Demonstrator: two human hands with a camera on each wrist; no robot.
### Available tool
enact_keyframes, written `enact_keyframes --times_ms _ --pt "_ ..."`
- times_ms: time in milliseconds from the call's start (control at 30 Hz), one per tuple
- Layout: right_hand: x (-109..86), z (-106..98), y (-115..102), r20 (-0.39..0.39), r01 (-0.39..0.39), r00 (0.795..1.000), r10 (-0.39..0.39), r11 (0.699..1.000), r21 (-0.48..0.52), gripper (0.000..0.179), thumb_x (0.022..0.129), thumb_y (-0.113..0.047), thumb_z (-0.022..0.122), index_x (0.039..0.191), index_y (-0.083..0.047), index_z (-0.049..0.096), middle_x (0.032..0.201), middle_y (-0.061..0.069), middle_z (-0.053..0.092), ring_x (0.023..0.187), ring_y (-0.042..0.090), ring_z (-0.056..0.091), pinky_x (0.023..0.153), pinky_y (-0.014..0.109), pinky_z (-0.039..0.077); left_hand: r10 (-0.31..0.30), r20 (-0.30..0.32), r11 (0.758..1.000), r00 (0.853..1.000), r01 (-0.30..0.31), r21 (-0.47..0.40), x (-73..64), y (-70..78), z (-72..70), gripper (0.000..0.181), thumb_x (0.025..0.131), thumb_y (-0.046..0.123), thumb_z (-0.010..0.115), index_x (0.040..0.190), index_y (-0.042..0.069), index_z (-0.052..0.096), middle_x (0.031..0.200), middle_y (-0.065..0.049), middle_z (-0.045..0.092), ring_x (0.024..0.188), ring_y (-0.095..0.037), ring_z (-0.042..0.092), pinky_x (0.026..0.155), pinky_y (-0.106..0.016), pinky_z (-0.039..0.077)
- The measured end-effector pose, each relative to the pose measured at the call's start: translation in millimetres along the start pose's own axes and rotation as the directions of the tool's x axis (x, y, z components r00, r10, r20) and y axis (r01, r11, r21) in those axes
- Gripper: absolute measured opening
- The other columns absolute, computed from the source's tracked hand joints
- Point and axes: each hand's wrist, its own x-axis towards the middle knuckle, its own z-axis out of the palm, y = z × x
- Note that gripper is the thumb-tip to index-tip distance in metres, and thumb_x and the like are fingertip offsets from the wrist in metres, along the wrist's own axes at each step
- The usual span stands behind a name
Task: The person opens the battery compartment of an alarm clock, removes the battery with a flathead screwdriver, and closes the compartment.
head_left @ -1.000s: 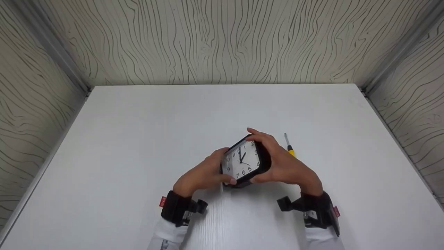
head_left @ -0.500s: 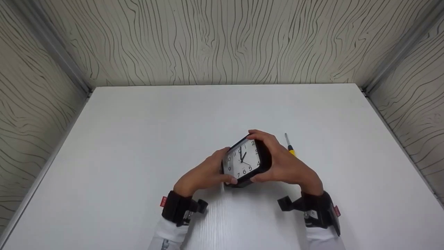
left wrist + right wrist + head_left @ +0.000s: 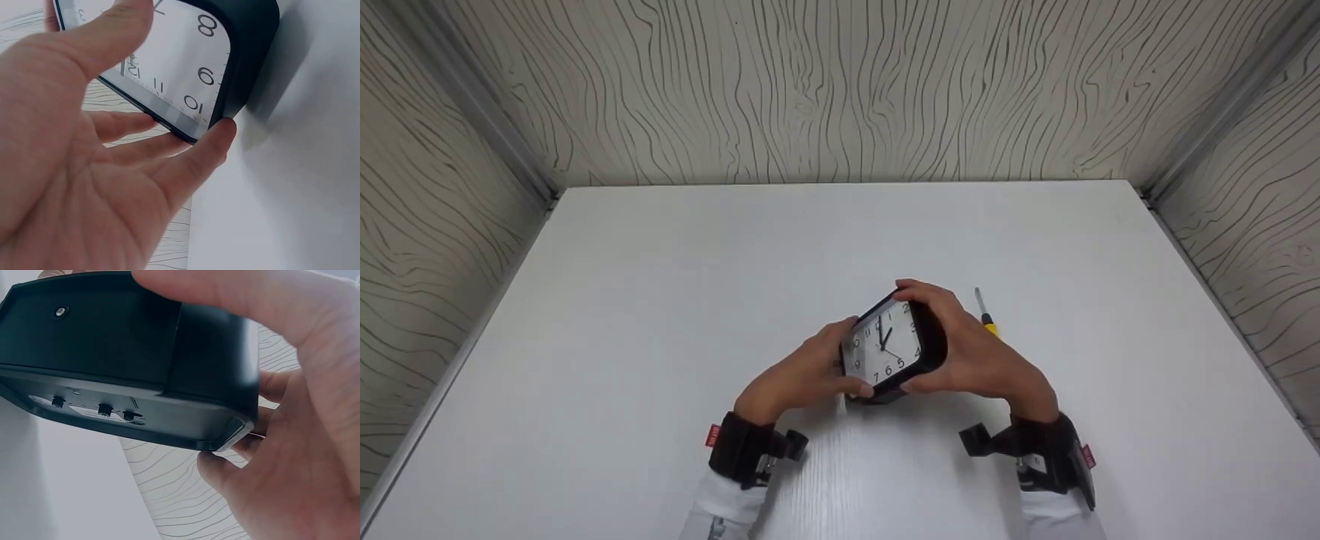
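Both hands hold a black square-cased alarm clock (image 3: 883,345) with a white dial, tilted with its face up toward the head camera. My left hand (image 3: 802,375) grips its left side, thumb along the lower edge of the front. In the left wrist view the thumb lies over the dial of the clock (image 3: 185,62) and the fingers reach round the far edge. My right hand (image 3: 979,349) spans its right side, fingers at the top corner and thumb below. The right wrist view shows the underside of the clock (image 3: 101,337) with a screw, and several knobs (image 3: 105,409) on the recessed back.
A screwdriver (image 3: 987,319) with a yellow and black handle lies on the white table (image 3: 660,285) just beyond my right hand, its handle partly hidden behind it. Patterned panels (image 3: 840,90) stand along the back and both sides.
The clock has shifted very slightly to the right since a second ago. Both hands keep the same grip, and the screwdriver stays where it lay.
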Motion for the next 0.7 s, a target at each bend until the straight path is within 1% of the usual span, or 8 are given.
enact_keyframes --times_ms 200,433,700 --pt "-0.2 -0.6 0.5 -0.003 0.016 1.000 -0.016 1.000 0.005 0.094 0.065 -0.018 0.090 0.143 -0.021 0.037 0.156 -0.005 0.028 0.132 0.017 0.038 0.100 0.030 0.042 0.016 -0.004 1.000 1.000 -0.016 0.012 -1.2 1.0 0.4 0.093 0.081 0.031 0.079 0.153 0.008 0.025 0.144 -0.011 0.043 0.125 -0.022 0.046 0.106 -0.040 0.041" --pt "-0.3 -0.5 1.4 -0.011 0.019 1.000 -0.019 1.000 -0.008 0.093 0.065 -0.018 0.090 0.142 -0.021 0.038 0.155 -0.007 0.029 0.133 0.016 0.038 0.100 0.030 0.041 -0.028 0.002 0.999 1.000 0.027 0.042 -1.6 2.6 0.8 0.094 0.082 0.034 0.077 0.154 0.009 0.023 0.148 -0.009 0.040 0.128 -0.021 0.043 0.108 -0.040 0.039" --pt "-0.9 -1.0 2.2 -0.008 0.012 1.000 -0.013 1.000 -0.005 0.093 0.065 -0.021 0.090 0.142 -0.024 0.038 0.156 -0.007 0.028 0.132 0.015 0.038 0.101 0.029 0.040 -0.033 0.005 0.998 0.999 0.033 0.044 -1.0 2.9 1.3 0.095 0.082 0.034 0.077 0.154 0.008 0.022 0.150 -0.011 0.038 0.129 -0.021 0.042 0.109 -0.040 0.039"
